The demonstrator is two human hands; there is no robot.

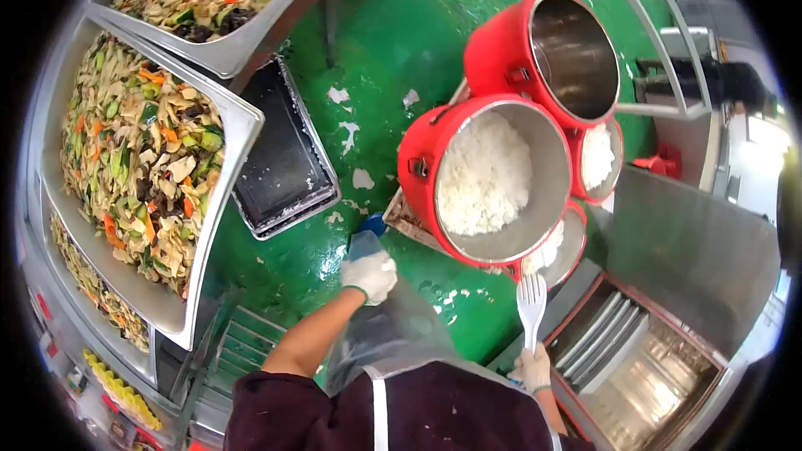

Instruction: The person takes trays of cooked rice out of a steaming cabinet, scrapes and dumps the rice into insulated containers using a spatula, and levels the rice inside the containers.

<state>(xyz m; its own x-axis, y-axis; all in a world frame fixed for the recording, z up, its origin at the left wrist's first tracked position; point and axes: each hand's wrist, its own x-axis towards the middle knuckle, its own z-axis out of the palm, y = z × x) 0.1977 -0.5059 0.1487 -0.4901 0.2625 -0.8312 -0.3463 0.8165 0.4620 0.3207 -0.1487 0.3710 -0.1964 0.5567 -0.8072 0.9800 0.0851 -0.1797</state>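
Of 2 gloved hands (533,370), the right holds a white fork (531,304) pointing forward.

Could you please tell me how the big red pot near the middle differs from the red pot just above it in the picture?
The middle pot holds white rice, while in the upper pot only bare metal shows. The middle pot stands nearer the person; the upper pot is farther off. Both have red outsides, shiny metal insides and open round mouths.
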